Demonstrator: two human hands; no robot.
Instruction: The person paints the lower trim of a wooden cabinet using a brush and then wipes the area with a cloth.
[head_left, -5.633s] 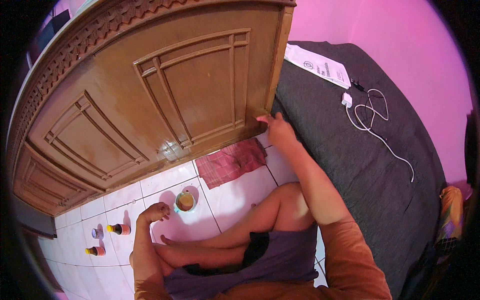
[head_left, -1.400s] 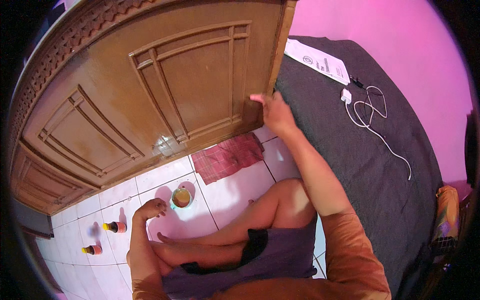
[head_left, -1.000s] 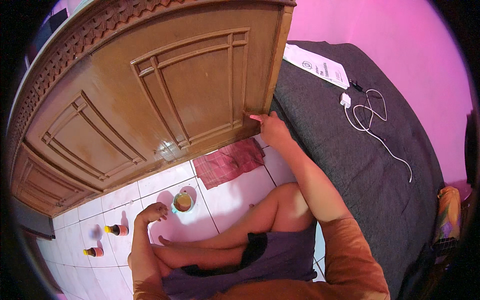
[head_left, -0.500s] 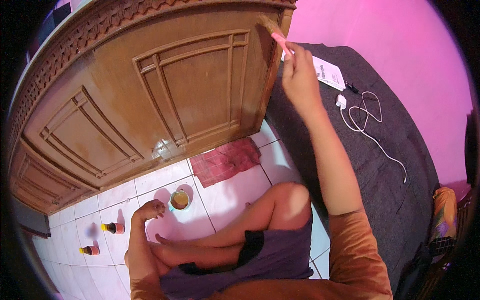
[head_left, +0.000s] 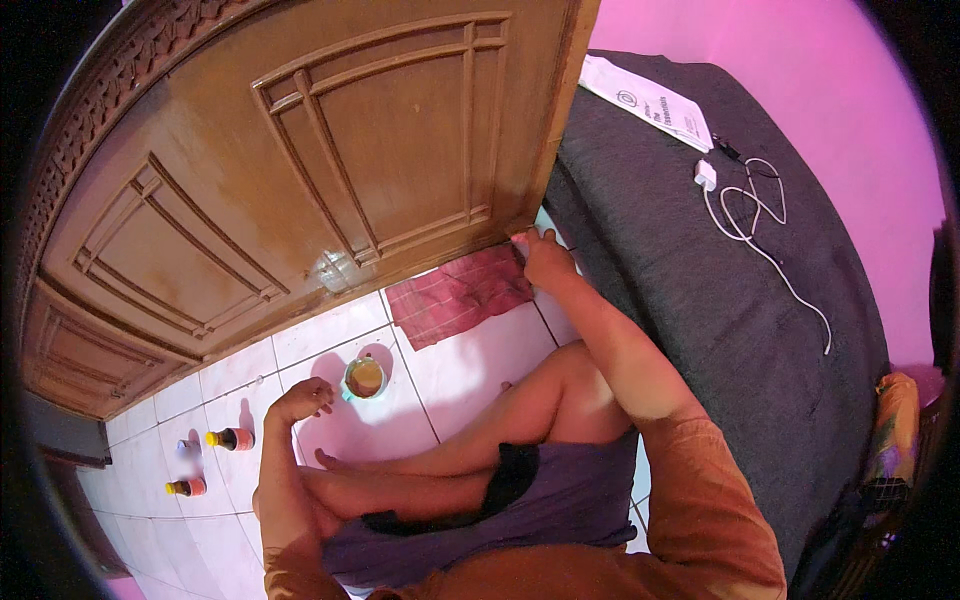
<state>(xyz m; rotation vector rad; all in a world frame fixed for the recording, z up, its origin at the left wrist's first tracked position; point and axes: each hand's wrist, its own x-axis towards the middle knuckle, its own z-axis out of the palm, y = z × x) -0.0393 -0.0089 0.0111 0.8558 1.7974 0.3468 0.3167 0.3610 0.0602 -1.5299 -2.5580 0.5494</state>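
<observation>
My right hand [head_left: 549, 259] is closed round the pink handle of a paintbrush [head_left: 520, 241] at the lower right corner of a carved brown wooden panel [head_left: 400, 150]. The bristles are hard to make out against the panel's bottom edge. Just below lies a folded reddish checked cloth [head_left: 455, 297] on the tiles. My left hand [head_left: 303, 400] hangs over the floor with its fingers loosely bent and apart, holding nothing. Close to its right stands a cup [head_left: 364, 379] with brownish liquid in it.
Two dark bottles with yellow caps, one nearer [head_left: 186, 488] and one farther [head_left: 231, 439], lie to the left on the white tiles. On the right, a dark grey cloth-covered surface [head_left: 680, 250] carries a white booklet [head_left: 650, 105] and a charger with cable [head_left: 706, 176].
My right hand has come down with the paintbrush from the panel's top right corner to its lower right corner. The left hand has stayed beside the cup. The view has shifted slightly.
</observation>
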